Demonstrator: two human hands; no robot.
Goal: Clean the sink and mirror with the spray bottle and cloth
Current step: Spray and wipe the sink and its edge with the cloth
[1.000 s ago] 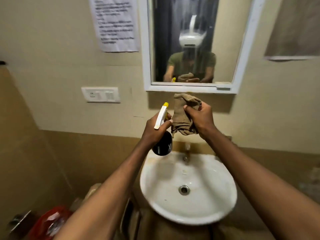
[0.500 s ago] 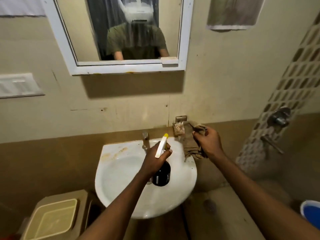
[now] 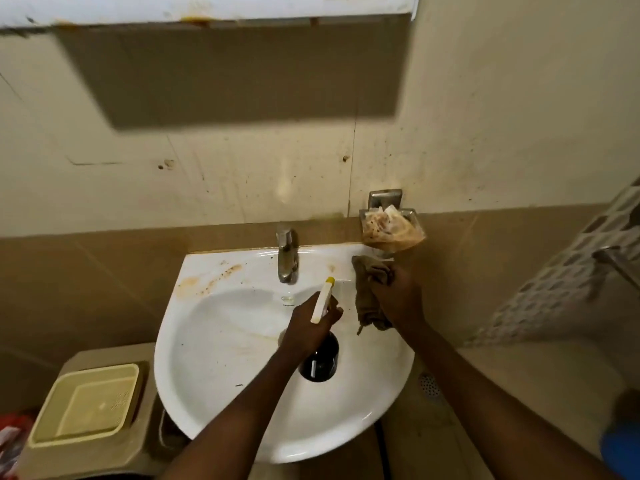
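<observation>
Counting one spray bottle, one cloth (two hands)

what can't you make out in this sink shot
Head view only:
- mirror: glass cut off by the top edge, only the lower frame shows.
- sink drain: hidden behind the left hand and spray bottle.
- cloth: partly hidden in the right hand.

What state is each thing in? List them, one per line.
Sink: stained brown on its back left rim.
Tap: no water visible.
Spray bottle: held over the sink by the left hand.
Cloth: bunched in the right hand.
Soap dish: stuffed with wrappers.
</observation>
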